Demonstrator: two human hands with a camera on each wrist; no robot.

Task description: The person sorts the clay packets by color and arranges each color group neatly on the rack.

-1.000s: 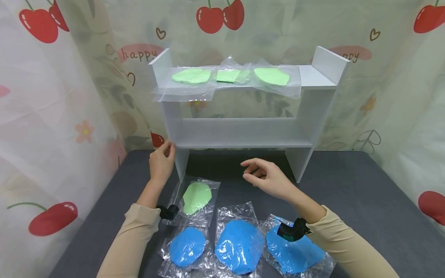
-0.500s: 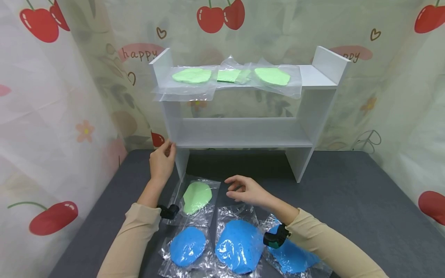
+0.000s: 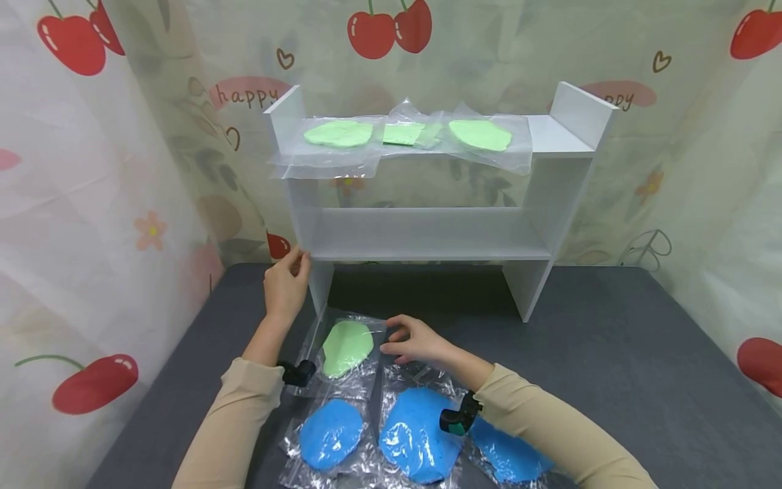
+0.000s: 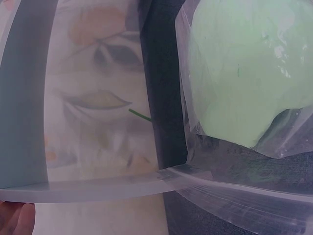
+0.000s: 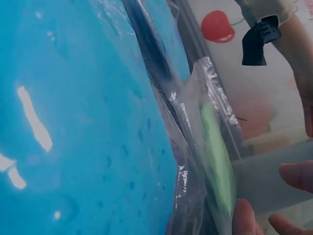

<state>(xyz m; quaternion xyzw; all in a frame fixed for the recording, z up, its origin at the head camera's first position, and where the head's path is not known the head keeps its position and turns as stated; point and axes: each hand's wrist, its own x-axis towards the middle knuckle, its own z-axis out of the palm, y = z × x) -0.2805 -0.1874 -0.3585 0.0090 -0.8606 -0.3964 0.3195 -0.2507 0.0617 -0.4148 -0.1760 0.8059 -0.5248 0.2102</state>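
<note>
My left hand pinches the front edge of the white shelf's left side panel, at the height of the middle board. In the left wrist view only its fingertips show, at the panel's edge. A clear bag with a flat, light green, dough-like lump lies on the table before that panel. My right hand hovers by this bag's upper right corner, thumb and fingers apart; whether it touches the plastic I cannot tell. The right wrist view shows the separated fingers close to the bag's green lump.
Nearer lie clear bags with blue lumps: left, middle and right, the last partly under my right arm. Bags with light green pieces rest on the shelf's top board. Patterned cloth surrounds the dark table.
My right hand has moved left and down, from in front of the shelf's lower opening to the green bag's corner. My left hand has stayed at the side panel.
</note>
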